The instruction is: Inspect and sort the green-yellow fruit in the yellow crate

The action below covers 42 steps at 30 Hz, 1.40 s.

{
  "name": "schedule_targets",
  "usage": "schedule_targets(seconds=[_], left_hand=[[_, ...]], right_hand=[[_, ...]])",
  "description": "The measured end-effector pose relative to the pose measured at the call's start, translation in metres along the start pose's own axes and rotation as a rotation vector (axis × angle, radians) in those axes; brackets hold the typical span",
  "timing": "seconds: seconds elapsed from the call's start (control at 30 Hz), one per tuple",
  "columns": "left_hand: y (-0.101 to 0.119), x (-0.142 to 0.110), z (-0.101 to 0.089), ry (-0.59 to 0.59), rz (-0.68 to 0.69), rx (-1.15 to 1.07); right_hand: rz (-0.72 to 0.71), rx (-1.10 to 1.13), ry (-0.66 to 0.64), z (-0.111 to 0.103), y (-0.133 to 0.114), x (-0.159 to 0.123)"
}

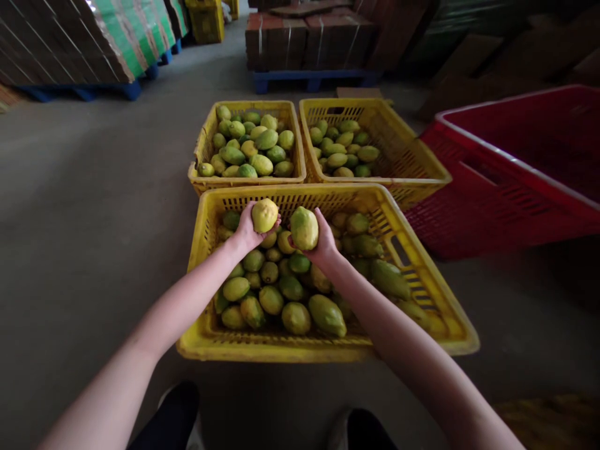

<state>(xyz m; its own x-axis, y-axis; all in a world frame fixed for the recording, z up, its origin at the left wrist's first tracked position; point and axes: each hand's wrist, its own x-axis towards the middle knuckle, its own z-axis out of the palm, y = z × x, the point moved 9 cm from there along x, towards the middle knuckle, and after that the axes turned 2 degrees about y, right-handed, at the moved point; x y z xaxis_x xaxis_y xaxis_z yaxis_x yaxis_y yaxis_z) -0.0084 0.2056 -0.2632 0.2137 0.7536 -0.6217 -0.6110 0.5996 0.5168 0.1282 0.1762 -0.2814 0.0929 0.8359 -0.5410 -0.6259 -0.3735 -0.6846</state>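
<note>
My left hand (247, 230) is closed around a yellow lemon (265, 215) with a bumpy surface. Just to its right, a larger green-yellow lemon (304, 229) rests in the curled fingers of my right hand (324, 242). Both hands are above the near yellow crate (281, 353), a slotted plastic one. Inside it lie many green and yellow lemons (295, 318), some of them long and tapered. My forearms hide part of this fruit.
Behind stand a left yellow crate (194, 164) full of similar fruit and a right yellow crate (412, 164) partly filled. A large red crate (473, 206) is at the right. Farther back are cartons (276, 47) on a blue pallet (314, 80). My shoes show below the near crate.
</note>
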Motion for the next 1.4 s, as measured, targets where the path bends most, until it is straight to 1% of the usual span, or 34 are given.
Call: schedule_targets(seconds=[0.1,0.2,0.3,0.37,0.47,0.53,0.6,0.67,0.8,1.1,1.17,1.3,1.4], left_hand=[[-0.005,0.002,-0.004,0.050,-0.015,-0.016],[-0.006,0.000,-0.002,0.057,0.006,-0.032],[0.000,-0.003,-0.004,0.073,0.048,-0.057],[0.002,-0.004,-0.006,0.071,0.034,-0.057],[-0.001,-0.004,0.000,-0.009,-0.016,-0.018],[-0.002,-0.004,0.005,-0.070,-0.017,0.005],[-0.004,-0.004,0.007,-0.097,-0.004,0.015],[-0.006,-0.005,0.008,-0.095,0.001,0.018],[-0.009,-0.009,0.009,-0.087,-0.024,0.023],[-0.009,-0.013,0.006,-0.074,-0.046,0.043],[-0.008,-0.011,0.004,-0.070,-0.026,0.018],[0.000,-0.008,0.004,-0.098,0.066,-0.061],[0.001,-0.005,0.004,-0.102,0.081,-0.082]], right_hand=[[0.058,0.019,0.071,-0.002,0.007,-0.002],[0.083,0.018,0.097,-0.003,0.010,-0.002],[0.095,0.040,0.063,-0.001,0.010,-0.002],[0.086,0.051,0.042,0.000,0.008,-0.002],[0.064,0.033,0.001,0.003,0.004,-0.004],[0.060,0.019,-0.050,0.006,0.003,-0.005],[0.074,0.015,-0.100,0.009,0.004,-0.006],[0.098,0.025,-0.124,0.011,0.006,-0.007],[0.138,0.046,-0.123,0.012,0.010,-0.009],[0.118,0.047,-0.090,0.011,0.008,-0.010],[0.112,0.047,-0.087,0.011,0.008,-0.010],[0.094,0.066,-0.093,0.012,0.008,-0.012],[0.083,0.072,-0.109,0.013,0.006,-0.013]])
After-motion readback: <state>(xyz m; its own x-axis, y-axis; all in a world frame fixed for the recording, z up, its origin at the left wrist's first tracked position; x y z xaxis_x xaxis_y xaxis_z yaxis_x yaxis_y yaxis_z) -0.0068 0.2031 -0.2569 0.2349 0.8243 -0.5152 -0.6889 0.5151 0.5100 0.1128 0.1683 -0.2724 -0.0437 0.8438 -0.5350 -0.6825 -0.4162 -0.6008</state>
